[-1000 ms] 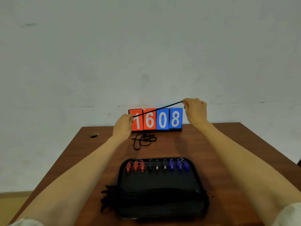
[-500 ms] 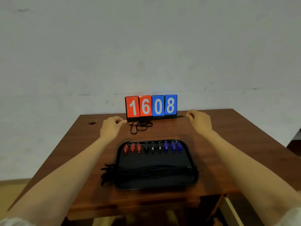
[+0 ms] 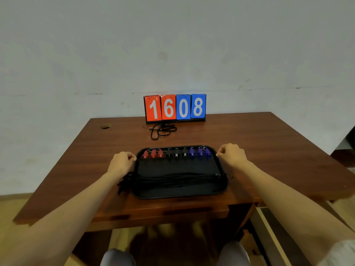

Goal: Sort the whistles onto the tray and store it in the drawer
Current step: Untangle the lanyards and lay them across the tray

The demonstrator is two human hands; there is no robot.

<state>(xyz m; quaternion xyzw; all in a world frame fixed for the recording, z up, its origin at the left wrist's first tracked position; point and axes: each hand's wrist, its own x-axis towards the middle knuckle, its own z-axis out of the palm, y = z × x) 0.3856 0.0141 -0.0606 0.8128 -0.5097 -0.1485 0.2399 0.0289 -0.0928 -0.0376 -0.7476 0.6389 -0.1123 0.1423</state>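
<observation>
A black tray (image 3: 180, 195) sits on the wooden table (image 3: 269, 143) near its front edge. Along the tray's far side runs a row of whistles: three red (image 3: 153, 153), three black (image 3: 176, 154), three blue (image 3: 199, 153). Their black lanyards (image 3: 172, 181) lie bundled across the tray's middle and spill over its left rim. My left hand (image 3: 121, 164) is at the tray's left edge and my right hand (image 3: 231, 156) at its right edge. Both have curled fingers that seem to pinch a thin black cord, faintly visible across the tray just below the whistles.
A flip scoreboard (image 3: 174, 108) reading 1608 stands at the table's back against the wall. A loose black cord (image 3: 162, 130) lies coiled in front of it. A cable hole (image 3: 105, 127) is at the back left. A drawer front (image 3: 184, 211) shows under the tabletop.
Both hands came down from in front of the scoreboard, where they held a cord taut in the air, and toward me to the tray's two sides. The view tilted down.
</observation>
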